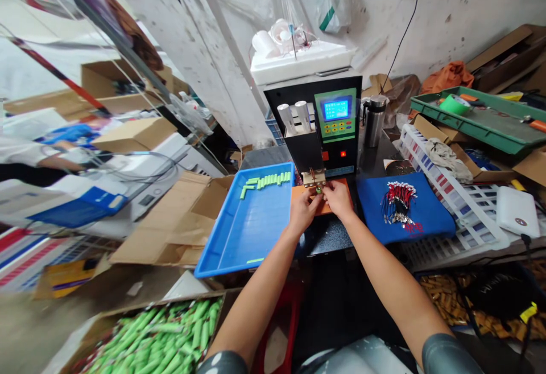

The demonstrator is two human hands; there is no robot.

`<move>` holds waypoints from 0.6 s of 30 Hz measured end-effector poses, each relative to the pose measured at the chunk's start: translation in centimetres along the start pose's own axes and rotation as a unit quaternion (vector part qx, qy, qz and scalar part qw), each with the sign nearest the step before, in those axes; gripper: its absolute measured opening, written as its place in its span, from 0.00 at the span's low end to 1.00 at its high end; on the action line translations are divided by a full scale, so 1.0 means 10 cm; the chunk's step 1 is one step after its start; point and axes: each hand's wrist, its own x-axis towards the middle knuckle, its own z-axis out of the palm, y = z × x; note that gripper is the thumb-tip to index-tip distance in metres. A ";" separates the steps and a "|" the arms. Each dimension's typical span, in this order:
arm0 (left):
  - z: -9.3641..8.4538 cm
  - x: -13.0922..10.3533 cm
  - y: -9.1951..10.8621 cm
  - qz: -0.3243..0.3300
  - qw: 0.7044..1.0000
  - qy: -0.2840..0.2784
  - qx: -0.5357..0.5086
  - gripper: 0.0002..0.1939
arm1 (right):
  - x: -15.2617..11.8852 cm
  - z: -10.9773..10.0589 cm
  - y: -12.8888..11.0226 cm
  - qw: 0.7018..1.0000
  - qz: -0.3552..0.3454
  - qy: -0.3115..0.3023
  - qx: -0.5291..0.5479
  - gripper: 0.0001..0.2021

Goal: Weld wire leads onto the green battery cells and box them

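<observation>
My left hand [303, 209] pinches a small green cylindrical battery cell [318, 190], its end facing me. It sits right under the copper electrodes [314, 176] of a black spot welder [298, 152] with a lit blue screen. My right hand [338, 198] is closed beside the cell, fingertips together at its right side; what they hold is too small to make out. Both hands are over an orange plate [298, 191]. Left of them, a blue tray [245, 231] contains several green cells [273, 179]. To the right, red and black wires [400, 200] lie bunched on a blue cloth [430, 214].
A cardboard box [96, 328] full of green cells stands at lower left. A steel flask [375, 120] is right of the welder. White plastic baskets [460, 203], a green tray [482, 126] and a white power bank [517, 212] line the right side. Another person's arm [55, 157] shows far left.
</observation>
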 end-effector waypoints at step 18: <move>0.00 -0.01 0.05 -0.010 1.000 0.003 -0.008 0.16 | 0.01 0.00 0.05 1.000 0.004 0.000 -0.010 0.05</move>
